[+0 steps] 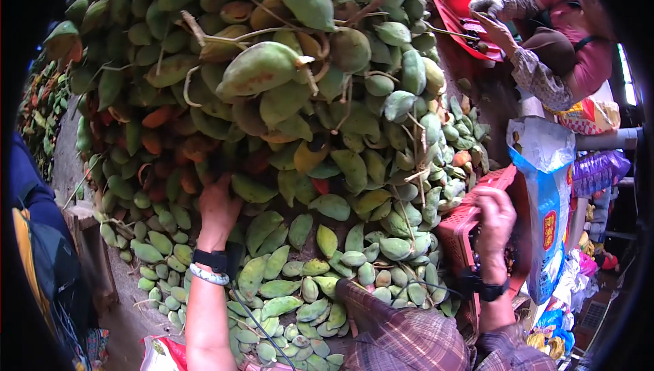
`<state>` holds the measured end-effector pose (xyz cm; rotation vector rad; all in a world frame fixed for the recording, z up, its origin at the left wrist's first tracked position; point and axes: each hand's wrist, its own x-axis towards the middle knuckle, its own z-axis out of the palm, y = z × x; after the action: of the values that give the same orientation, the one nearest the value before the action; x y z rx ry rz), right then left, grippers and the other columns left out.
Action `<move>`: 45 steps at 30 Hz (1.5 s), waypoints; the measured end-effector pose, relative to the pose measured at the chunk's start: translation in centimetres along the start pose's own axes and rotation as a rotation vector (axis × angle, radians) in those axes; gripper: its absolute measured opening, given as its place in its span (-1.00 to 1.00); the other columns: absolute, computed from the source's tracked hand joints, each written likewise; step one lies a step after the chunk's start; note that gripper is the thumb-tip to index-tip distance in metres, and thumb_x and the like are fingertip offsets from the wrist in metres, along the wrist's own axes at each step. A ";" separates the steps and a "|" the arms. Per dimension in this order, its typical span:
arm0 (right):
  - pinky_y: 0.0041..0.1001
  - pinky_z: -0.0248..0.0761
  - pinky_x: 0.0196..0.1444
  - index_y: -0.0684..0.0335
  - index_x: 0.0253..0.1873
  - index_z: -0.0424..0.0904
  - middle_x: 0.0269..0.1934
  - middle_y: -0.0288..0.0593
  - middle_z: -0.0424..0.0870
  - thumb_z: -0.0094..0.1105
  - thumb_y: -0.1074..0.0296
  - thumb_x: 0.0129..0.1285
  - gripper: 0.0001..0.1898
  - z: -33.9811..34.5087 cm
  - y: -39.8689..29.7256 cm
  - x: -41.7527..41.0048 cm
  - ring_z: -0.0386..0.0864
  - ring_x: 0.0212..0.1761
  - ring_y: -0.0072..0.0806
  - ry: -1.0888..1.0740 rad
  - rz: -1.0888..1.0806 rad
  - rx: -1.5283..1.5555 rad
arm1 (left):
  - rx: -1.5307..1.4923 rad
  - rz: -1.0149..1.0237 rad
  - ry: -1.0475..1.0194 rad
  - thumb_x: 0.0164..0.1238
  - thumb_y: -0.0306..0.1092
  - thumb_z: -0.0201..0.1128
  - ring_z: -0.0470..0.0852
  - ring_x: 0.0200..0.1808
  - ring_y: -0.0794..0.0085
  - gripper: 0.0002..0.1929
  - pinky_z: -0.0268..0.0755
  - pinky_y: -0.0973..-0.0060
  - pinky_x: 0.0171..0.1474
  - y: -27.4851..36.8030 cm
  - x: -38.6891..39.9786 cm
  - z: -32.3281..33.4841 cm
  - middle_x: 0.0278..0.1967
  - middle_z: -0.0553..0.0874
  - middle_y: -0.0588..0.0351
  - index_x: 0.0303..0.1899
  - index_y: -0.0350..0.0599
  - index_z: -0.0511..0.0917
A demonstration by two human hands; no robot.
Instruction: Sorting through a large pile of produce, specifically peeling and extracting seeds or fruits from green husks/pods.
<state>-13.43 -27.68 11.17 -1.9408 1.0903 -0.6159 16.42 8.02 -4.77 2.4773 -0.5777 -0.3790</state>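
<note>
A tall heap of green seed pods (271, 72) with stalks fills the middle of the view. My left hand (219, 205), with a black strap and a pale bracelet at the wrist, reaches into the heap's lower front. Its fingers are hidden among reddish split pods (191, 148), so what they hold does not show. My right hand (495, 215), also black-strapped, hangs over a red plastic basket (457, 240). Its fingers are curled and slightly blurred; nothing is plainly seen in them. Small dark seeds (476, 253) lie inside the basket, partly behind this hand.
Loose green pods (291, 289) spread before me. A plaid garment (409, 340) covers the lower middle. Right of the basket stands a blue and white printed sack (546, 207). Another person (577, 49) sits at upper right by a red tray (460, 23). A wooden post (89, 248) stands at left.
</note>
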 end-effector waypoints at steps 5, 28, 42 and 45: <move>-0.17 0.22 0.37 0.27 0.31 0.39 0.33 0.14 0.36 0.05 0.00 0.46 -0.48 -11.7 12.3 -1.8 0.30 0.40 -0.09 -0.094 0.047 -0.911 | -0.502 -0.058 -0.165 0.07 -0.50 0.42 0.68 -0.28 0.40 -0.59 0.53 0.48 -0.19 0.8 -1.1 -2.9 -0.33 0.73 0.08 0.02 -0.18 0.63; -0.31 0.65 -0.35 0.11 0.15 0.51 -0.03 -0.03 0.67 0.15 0.17 0.44 -0.71 23.8 0.5 -8.2 0.70 -0.13 -0.16 -1.170 1.269 1.421 | -0.746 -0.258 -0.130 0.26 -0.48 0.38 0.67 -0.21 0.54 -0.67 0.54 0.57 -0.11 8.0 -5.5 -4.8 -0.18 0.75 0.07 0.07 -0.26 0.64; -0.58 0.43 -0.45 0.32 -0.19 0.65 -0.46 -0.30 0.60 0.10 0.48 0.17 -0.83 19.5 -0.5 -7.3 0.48 -0.52 -0.67 -1.145 0.528 0.327 | -0.088 -0.160 -0.547 0.02 -0.25 0.40 0.72 -0.02 0.04 -0.54 0.53 0.31 0.05 2.1 -1.3 -3.2 -0.12 0.74 -0.21 -0.02 -0.28 0.65; -0.28 0.53 -0.31 0.35 -0.13 0.67 -0.37 0.12 0.68 0.19 0.42 0.13 -0.78 21.0 0.0 -9.9 0.63 -0.42 -0.19 -1.154 -0.239 0.140 | -0.004 -0.071 -0.566 0.01 -0.27 0.37 0.72 -0.06 0.03 -0.59 0.54 0.30 0.03 2.4 -2.5 -2.8 -0.17 0.74 -0.21 -0.06 -0.25 0.68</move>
<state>-3.31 -10.56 -0.76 -1.8407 0.0831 0.3292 14.61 8.70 -0.79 2.3807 -0.7036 -1.1264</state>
